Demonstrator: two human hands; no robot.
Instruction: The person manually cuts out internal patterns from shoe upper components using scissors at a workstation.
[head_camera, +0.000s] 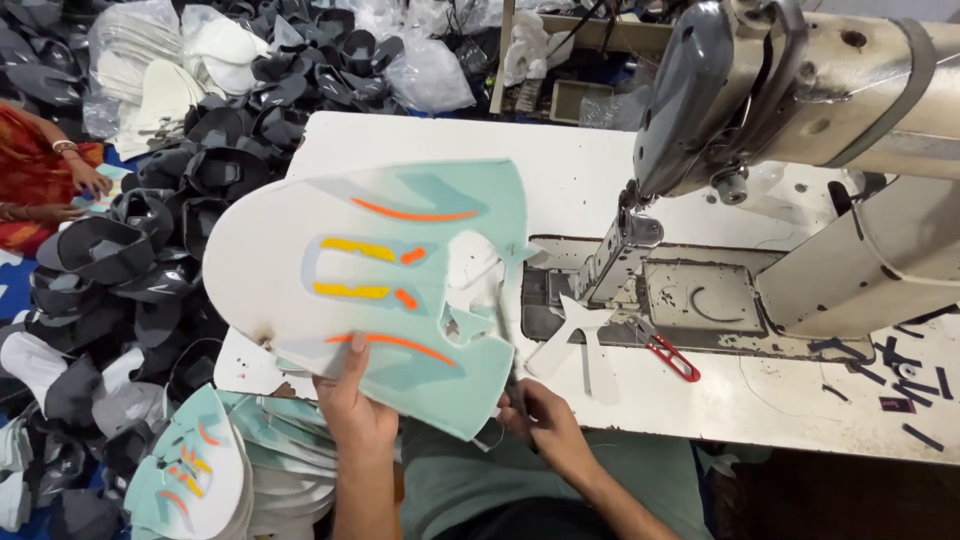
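Trimming step: my left hand (352, 400) pinches the mint-and-white shoe upper panel (375, 285) up over the table edge while my right hand (535, 415) grips scissors (503, 335), which I judge must next follow the cutout edge.

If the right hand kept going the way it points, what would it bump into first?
The right hand points up and slightly left, holding a thin dark tool. It would likely meet the mint-green shoe upper panel first, at its cutout edge, though depth is hard to judge.

A white surface (420, 140) carries a cream sewing machine (800, 90); dark and white cut pieces (150, 240) are heaped on the floor beside it.
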